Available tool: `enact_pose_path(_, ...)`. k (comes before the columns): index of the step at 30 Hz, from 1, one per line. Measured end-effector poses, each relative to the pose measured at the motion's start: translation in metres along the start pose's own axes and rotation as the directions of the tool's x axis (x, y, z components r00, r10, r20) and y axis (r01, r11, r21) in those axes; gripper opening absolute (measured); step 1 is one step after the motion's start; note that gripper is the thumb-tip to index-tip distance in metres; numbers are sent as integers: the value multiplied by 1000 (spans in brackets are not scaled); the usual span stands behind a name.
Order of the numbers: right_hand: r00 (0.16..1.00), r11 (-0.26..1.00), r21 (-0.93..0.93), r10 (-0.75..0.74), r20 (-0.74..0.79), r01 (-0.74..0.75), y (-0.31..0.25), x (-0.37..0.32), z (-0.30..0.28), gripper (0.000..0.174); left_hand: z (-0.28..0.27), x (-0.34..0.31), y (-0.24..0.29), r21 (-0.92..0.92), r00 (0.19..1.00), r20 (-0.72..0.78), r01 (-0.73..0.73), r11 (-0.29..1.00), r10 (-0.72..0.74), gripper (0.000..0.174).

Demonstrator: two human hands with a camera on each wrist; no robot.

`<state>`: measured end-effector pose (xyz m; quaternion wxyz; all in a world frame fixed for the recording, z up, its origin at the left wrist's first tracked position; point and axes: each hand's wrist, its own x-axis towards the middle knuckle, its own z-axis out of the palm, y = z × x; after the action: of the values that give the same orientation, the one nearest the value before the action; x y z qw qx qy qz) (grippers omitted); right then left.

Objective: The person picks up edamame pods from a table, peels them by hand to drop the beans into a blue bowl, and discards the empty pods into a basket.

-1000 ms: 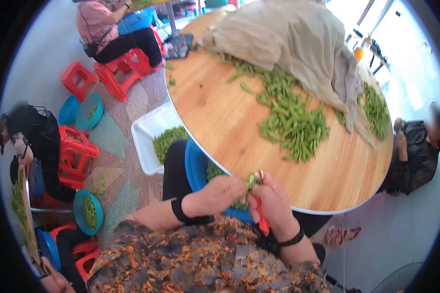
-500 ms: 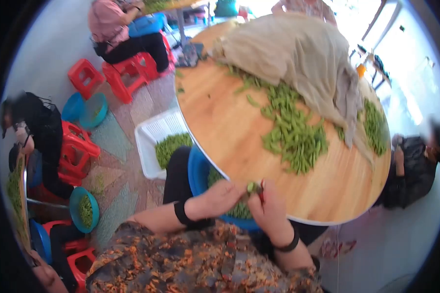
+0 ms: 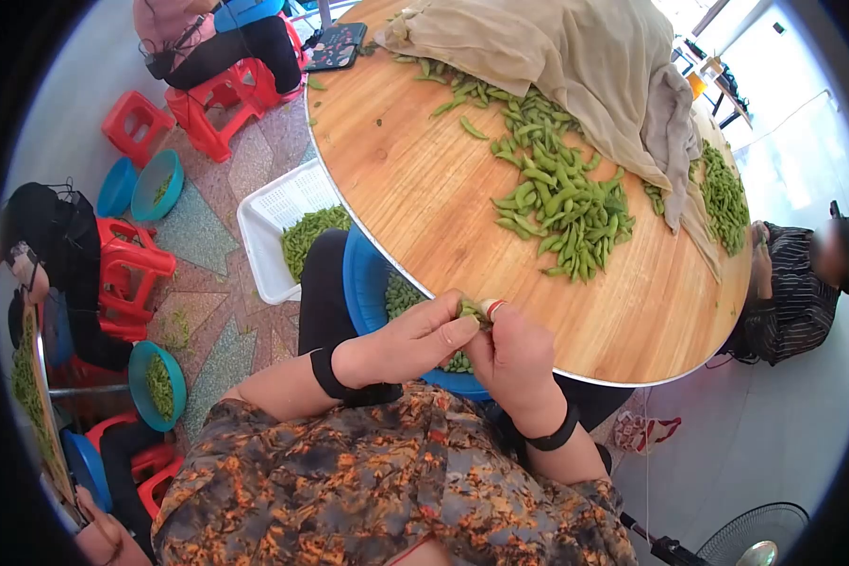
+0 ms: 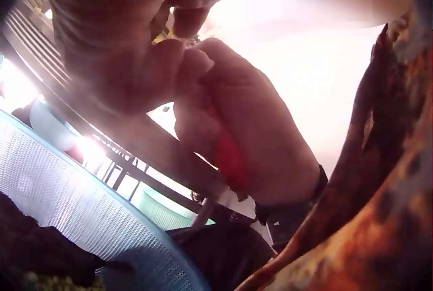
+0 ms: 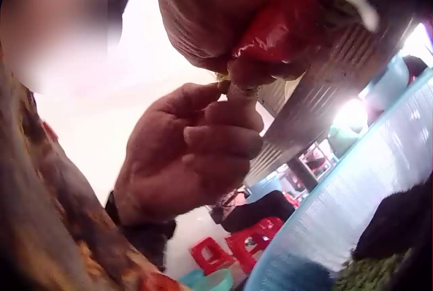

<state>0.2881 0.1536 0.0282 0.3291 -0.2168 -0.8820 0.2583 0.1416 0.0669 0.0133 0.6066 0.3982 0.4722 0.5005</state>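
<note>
Both hands meet above a blue basin (image 3: pixel 363 283) at the near edge of the round wooden table (image 3: pixel 415 203). The left hand (image 3: pixel 410 338) pinches a green pod (image 3: pixel 469 309) between thumb and fingers. Against the same pod, the right hand (image 3: pixel 519 358) curls round a red-handled tool (image 5: pixel 281 31), whose red part shows in its palm in the right wrist view; the tool's working end is hidden. A whitish wrap with a red band (image 3: pixel 491 307) shows at a right fingertip. Shelled green beans (image 3: pixel 401 294) lie in the basin.
Loose pods (image 3: pixel 571 212) lie on the table beside a beige cloth (image 3: pixel 575 75). A white basket (image 3: pixel 264 212) of pods stands on the floor at left, near red stools (image 3: pixel 132 274) and teal bowls (image 3: pixel 158 385). A fan (image 3: pixel 755 538) is at lower right.
The head view has shifted, with the table and hands higher in frame. Both hands stay together at the pod; the red handle, visible below the right hand earlier, is now covered in the head view.
</note>
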Motion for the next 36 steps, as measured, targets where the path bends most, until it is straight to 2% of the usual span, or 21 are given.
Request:
enact_pose_path(2,998,998,-38,-54,-26,53,-2,1,-1,17,0,1,0,99,1000,-9,-4,995,5,21)
enact_pose_path(5,1000,1000,-2,6,14,-6,-2,1,-5,13,1,5,-1,192,986,-57,-140,971,154,21)
enact_pose_path(7,997,997,47,60,48,-62,-4,-1,-6,13,2,4,1,112,997,-78,20,994,-11,21)
enact_pose_path(10,979,940,272,195,66,-205,2,-4,-4,15,2,5,-2,16,1000,-9,-13,1000,13,15)
enact_pose_path(13,994,979,168,109,30,-112,2,-7,0,14,3,5,0,-104,999,-27,41,994,-44,14)
enact_pose_path(15,992,979,164,121,30,-124,4,-7,-3,14,1,3,-2,-100,1000,-12,10,995,-11,14)
enact_pose_path(16,979,965,178,199,-30,-191,8,-7,-5,14,2,-1,2,130,995,-33,-84,988,90,15)
enact_pose_path(17,957,946,196,279,-84,-258,13,-7,-7,15,1,-4,4,353,982,-33,-164,921,187,19)
enact_pose_path(18,929,872,367,366,-54,-323,20,-6,-10,13,-2,-6,3,342,985,-40,-144,929,168,19)
enact_pose_path(20,802,635,544,585,125,-548,8,9,-33,11,-8,-10,-3,683,924,135,-348,642,357,28)
enact_pose_path(21,781,616,537,609,139,-576,11,10,-37,11,-10,-14,-6,668,933,134,-333,666,333,28)
enact_pose_path(23,787,492,680,580,210,-544,16,11,-41,10,-16,-20,-11,768,912,227,-383,513,342,33)
enact_pose_path(25,777,490,668,591,217,-560,13,12,-40,10,-21,-21,-21,748,902,236,-406,525,361,34)
enact_pose_path(27,777,500,657,590,218,-564,11,19,-35,10,-25,-21,-22,778,796,334,-535,330,504,36)
enact_pose_path(28,825,620,575,532,190,-533,11,25,-28,12,-27,-20,-24,777,793,331,-537,330,511,36)
enact_pose_path(30,918,802,450,370,141,-392,-8,53,-2,18,-27,-17,-31,721,836,308,-517,462,455,35)
enact_pose_path(31,956,860,418,272,106,-291,-26,71,15,21,-25,-15,-36,718,835,311,-519,464,454,35)
enact_pose_path(32,956,860,418,277,99,-293,-29,79,25,21,-23,-12,-42,684,842,285,-513,519,457,33)
enact_pose_path(34,992,993,64,89,93,-96,-32,99,36,29,-27,-14,-31,694,869,242,-466,549,433,27)
enact_pose_path(35,994,994,-75,82,76,-76,-21,100,25,32,-30,-21,-24,687,862,237,-474,551,447,27)
enact_pose_path(36,995,975,-212,74,61,-60,-2,99,7,34,-35,-28,-20,642,898,192,-421,641,397,24)
